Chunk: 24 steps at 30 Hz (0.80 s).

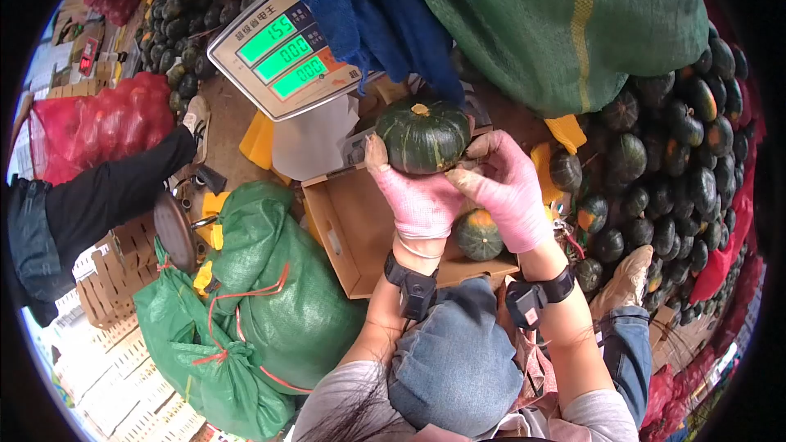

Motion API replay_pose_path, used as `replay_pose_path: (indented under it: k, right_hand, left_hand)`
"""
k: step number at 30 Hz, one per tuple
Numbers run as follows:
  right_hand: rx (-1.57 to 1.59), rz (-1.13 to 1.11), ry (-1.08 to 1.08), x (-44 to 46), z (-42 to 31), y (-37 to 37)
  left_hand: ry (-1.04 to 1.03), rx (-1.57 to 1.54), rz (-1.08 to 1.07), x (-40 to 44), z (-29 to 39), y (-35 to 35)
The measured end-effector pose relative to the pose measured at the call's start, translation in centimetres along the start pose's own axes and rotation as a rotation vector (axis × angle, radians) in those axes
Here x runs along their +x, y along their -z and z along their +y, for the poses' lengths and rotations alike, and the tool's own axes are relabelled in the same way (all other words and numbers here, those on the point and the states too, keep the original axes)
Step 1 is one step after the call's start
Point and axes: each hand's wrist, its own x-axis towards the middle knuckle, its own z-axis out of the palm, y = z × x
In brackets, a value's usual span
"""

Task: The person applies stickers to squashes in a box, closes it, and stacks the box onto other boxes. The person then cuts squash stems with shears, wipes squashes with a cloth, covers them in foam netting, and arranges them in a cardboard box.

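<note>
A dark green pumpkin (422,136) with a pale stem rests in my left hand (417,196), which wears a pink glove with worn fingertips and wraps round its lower left side. My right hand (512,192), gloved the same way, is at the pumpkin's lower right, its thumb and fingers drawn together; whether it pinches anything is too small to tell. Below the hands is an open cardboard box (348,233). Inside it, at the right, lies a second pumpkin (479,235), green with an orange patch.
A scale (286,53) with a lit green display stands at the upper left. Green sacks (286,295) lie at the left, and another (565,24) hangs over the top. Many pumpkins (626,155) are piled at the right. Another person's leg (123,188) reaches in from the left.
</note>
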Motion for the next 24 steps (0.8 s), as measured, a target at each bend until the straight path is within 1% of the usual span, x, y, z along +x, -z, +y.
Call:
replay_pose_path:
  k: [3, 4, 7, 10, 13, 14, 15, 16, 17, 18, 19, 20, 21, 22, 23, 24]
  right_hand:
    - [-0.264, 0.038, 0.120, -0.2, 1.4, 0.4]
    - [-0.310, 0.049, 0.126, -0.2, 1.4, 0.4]
    - [-0.344, 0.103, 0.158, -0.2, 1.8, 0.0]
    - [-0.325, 0.130, 0.180, -0.3, 2.1, -0.7]
    - [-0.160, 0.269, -0.138, 0.9, 2.1, -0.4]
    - [-0.101, 0.286, -0.333, 1.7, 1.1, 0.0]
    - [0.049, 0.347, -0.352, 2.1, 1.3, 0.8]
    - [-0.127, 0.344, -0.348, 1.8, 0.1, 1.9]
    - [-0.307, 0.315, -0.246, 1.0, -0.5, 3.8]
    - [-0.601, 0.262, 0.037, 0.0, -0.9, 6.5]
    - [-0.664, 0.341, 0.210, -1.5, -0.6, 9.7]
    - [-0.674, 0.424, 0.243, -2.9, -0.7, 12.6]
    - [-0.778, 0.580, 0.291, -4.4, -0.3, 15.7]
    - [-0.792, 0.685, 0.321, -6.0, 0.7, 19.8]
    - [-0.904, 0.743, 0.358, -7.7, 1.2, 22.5]
    - [-0.920, 0.832, 0.336, -9.1, 1.7, 24.3]
  left_hand:
    - [0.011, 0.011, 0.037, 0.1, -0.3, 0.2]
    - [-0.023, 0.023, 0.074, 0.2, -0.5, 0.0]
    - [-0.082, 0.053, 0.121, 0.0, -0.6, -0.8]
    - [-0.052, 0.052, 0.053, 0.1, -0.3, 0.6]
    - [-0.101, 0.128, 0.021, 0.1, -0.3, 2.0]
    - [-0.057, 0.105, -0.057, -0.3, 0.2, 2.4]
    - [-0.033, 0.166, -0.085, -0.9, 1.1, 2.0]
    - [-0.115, 0.436, -0.111, -1.6, 2.6, 2.6]
    - [-0.197, 0.706, -0.138, -2.2, 4.3, 3.4]
    - [-0.200, 0.989, -0.142, -2.9, 6.2, 4.2]
    - [-0.196, 1.275, -0.145, -3.7, 8.2, 5.2]
    - [-0.261, 1.672, -0.145, -4.5, 9.6, 6.6]
    - [-0.343, 2.066, -0.128, -5.2, 10.9, 8.0]
    - [-0.324, 2.287, -0.054, -6.1, 10.6, 8.8]
    - [-0.301, 2.506, 0.020, -6.4, 10.3, 9.7]
    - [-0.336, 2.569, 0.098, -6.2, 9.8, 10.6]
